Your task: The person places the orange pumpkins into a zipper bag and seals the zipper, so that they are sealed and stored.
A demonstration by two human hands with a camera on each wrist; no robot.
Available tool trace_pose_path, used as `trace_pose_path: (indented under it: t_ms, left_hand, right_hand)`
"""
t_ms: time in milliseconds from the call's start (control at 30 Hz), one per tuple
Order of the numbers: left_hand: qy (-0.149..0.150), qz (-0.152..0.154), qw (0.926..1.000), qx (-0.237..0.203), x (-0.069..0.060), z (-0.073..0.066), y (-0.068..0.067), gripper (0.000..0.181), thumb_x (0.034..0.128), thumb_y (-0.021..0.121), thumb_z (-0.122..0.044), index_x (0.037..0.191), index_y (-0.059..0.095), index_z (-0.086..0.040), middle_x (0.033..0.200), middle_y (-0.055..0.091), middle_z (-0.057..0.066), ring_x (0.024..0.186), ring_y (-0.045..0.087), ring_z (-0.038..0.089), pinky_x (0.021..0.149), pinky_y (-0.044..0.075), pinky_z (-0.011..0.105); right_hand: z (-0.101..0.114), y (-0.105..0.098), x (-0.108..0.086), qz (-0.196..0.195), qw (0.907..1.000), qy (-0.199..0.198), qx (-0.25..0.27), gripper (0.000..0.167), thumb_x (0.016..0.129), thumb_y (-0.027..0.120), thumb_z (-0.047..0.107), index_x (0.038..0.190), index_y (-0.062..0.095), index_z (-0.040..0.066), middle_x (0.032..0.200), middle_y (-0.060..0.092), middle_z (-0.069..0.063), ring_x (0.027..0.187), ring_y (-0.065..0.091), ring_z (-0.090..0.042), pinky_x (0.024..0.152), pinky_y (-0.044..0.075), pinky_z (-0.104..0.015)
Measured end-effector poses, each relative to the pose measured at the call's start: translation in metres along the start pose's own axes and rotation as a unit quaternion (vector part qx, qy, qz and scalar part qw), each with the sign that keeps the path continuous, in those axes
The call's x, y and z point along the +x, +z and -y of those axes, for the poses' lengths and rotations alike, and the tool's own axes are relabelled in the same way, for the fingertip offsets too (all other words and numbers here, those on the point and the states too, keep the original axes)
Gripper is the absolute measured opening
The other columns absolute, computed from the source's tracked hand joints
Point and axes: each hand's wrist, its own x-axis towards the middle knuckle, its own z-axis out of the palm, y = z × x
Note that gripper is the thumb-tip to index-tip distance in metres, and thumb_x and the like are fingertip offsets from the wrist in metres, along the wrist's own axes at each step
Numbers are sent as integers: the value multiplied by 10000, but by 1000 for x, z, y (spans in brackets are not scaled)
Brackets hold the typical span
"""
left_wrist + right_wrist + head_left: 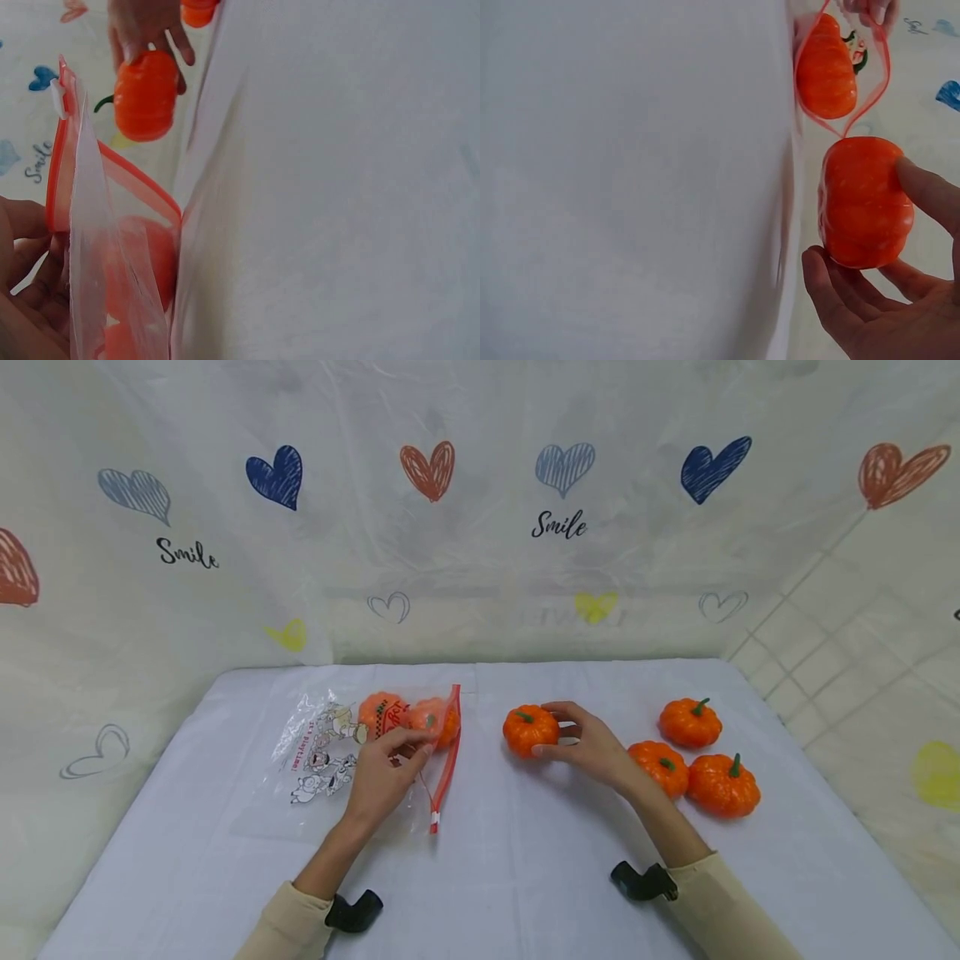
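Observation:
My left hand pinches the upper edge of a clear zip bag with a red zip rim and cartoon print. In the right wrist view the bag's mouth gapes, and a toy pumpkin lies just inside. Two orange pumpkins show through the plastic in the head view. My right hand grips another small orange pumpkin with a green stem, thumb on one side and fingers on the other. That pumpkin is held a short way to the right of the bag's opening, apart from it.
Three more pumpkins sit on the right of the white-covered table: a rear one, a front one and one partly behind the right forearm. A white curtain printed with hearts hangs behind the table.

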Motion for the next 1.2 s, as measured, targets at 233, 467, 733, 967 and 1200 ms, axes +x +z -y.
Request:
trace_pose_path:
  t_ms: [233, 467, 733, 967, 1200]
  left_hand:
    - [-29, -17, 10000, 53, 1, -1, -1, 179, 968, 745, -203, 1137, 804, -199, 1026, 747, 16, 924, 613, 171, 751, 516, 187]
    - [-67, 20, 10000, 42, 1, -2, 0, 183, 970, 743, -212, 1144, 801, -196, 1036, 751, 19, 928, 615, 176, 749, 513, 184]
    - [-52, 18, 10000, -21, 1, -2, -1, 186, 972, 741, -208, 1148, 799, -198, 1038, 750, 19, 931, 614, 177, 746, 512, 186]
    - [-37, 16, 10000, 0, 0, -2, -1, 185, 970, 742, -204, 1146, 799, -195, 1031, 747, 20, 931, 614, 176, 746, 513, 186]
    - [-60, 9, 10000, 2, 0, -1, 0, 185, 971, 742, -206, 1147, 799, -195, 1027, 747, 21, 928, 613, 175, 746, 513, 187]
  right_hand:
    - [0, 2, 1, 71, 10000, -50, 26, 705, 913, 804, 346, 1512, 493, 144, 1549, 516, -156, 1285, 615, -395, 1056, 545, -538]
    - [4, 6, 0, 177, 9998, -8, 79, 696, 915, 801, 330, 1510, 494, 140, 1544, 520, -150, 1288, 610, -382, 1052, 553, -519]
    - [7, 9, 2, 258, 9996, 24, 89, 701, 918, 797, 323, 1517, 482, 138, 1548, 511, -154, 1298, 598, -384, 1040, 565, -499]
    - [7, 13, 4, 348, 9992, 49, 198, 702, 912, 802, 318, 1513, 483, 144, 1544, 516, -149, 1306, 596, -374, 1050, 560, -493]
    - [9, 19, 5, 433, 9988, -37, 203, 704, 908, 809, 284, 1512, 481, 129, 1542, 518, -144, 1305, 598, -371, 1045, 565, -487]
